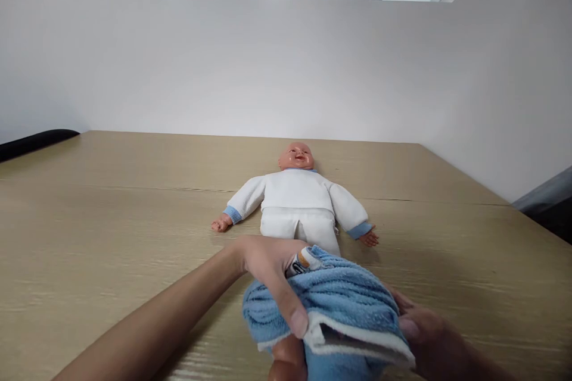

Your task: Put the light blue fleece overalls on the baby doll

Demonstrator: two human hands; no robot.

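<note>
A baby doll (297,190) lies on its back, head away from me, arms spread, in a white long-sleeved top with blue cuffs. Bunched blue terry doll trousers (344,292) with white-edged hems surround its lower legs. From the left trouser leg a bare doll foot (288,360) sticks out at the bottom of the view. My left hand (272,265) grips the gathered cloth, thumb pressed near a white hem. On the other side, my right hand (422,330) pinches the trousers by the right leg opening. The doll's other foot is hidden.
The doll rests on a wide light wood table (134,220) with a seam across it. A white partition (250,65) stands behind the far edge. Dark objects show at the left edge (36,143) and at the right edge (552,208).
</note>
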